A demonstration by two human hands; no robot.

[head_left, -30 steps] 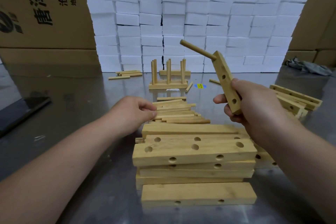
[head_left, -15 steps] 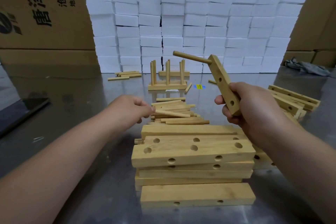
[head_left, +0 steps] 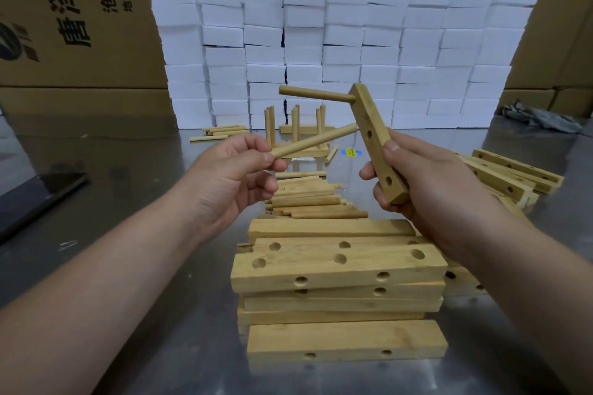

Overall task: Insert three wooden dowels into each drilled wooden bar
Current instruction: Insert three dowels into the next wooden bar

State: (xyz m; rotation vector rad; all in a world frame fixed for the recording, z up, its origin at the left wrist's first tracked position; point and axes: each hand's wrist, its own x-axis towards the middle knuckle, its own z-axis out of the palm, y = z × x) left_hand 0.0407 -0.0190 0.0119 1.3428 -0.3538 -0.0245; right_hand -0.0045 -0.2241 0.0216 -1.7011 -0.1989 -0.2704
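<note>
**Change noted.** A second before, the left hand point(head_left: 224, 179) lay on the heap of loose, pale round wooden dowels point(head_left: 308, 199). It had since risen clear of the heap, and its thumb and fingertips pinched one end of a single pale wooden dowel point(head_left: 314, 140). The dowel's free end pointed up and away from that pinch toward the bar and stopped just short of it.

The right hand point(head_left: 430, 183) had kept its hold throughout, with thumb and fingers wrapped round the lower half of the yellow-brown rectangular drilled wooden bar point(head_left: 373, 125), which stood tilted above the fist. One seated round dowel point(head_left: 316, 94) projected sideways from the hole farthest above the grip. The middle hole and the one nearest the grip stood empty.

**Bearing on task.** In my judgement this bar was one-third filled, and the second insertion, probably into the middle hole, was imminent. The stack of undowelled drilled bars point(head_left: 337, 269) below both hands remained to be done.

**Not verifiable.**
- The right hand's fingers behind the bar were hidden.
- The seating depth of the fitted dowel could not be judged.
- The finished dowelled bars point(head_left: 295, 120) beyond the hands overlapped one another, so their count was uncertain.
- Both forearms were cut off by the frame.
</note>
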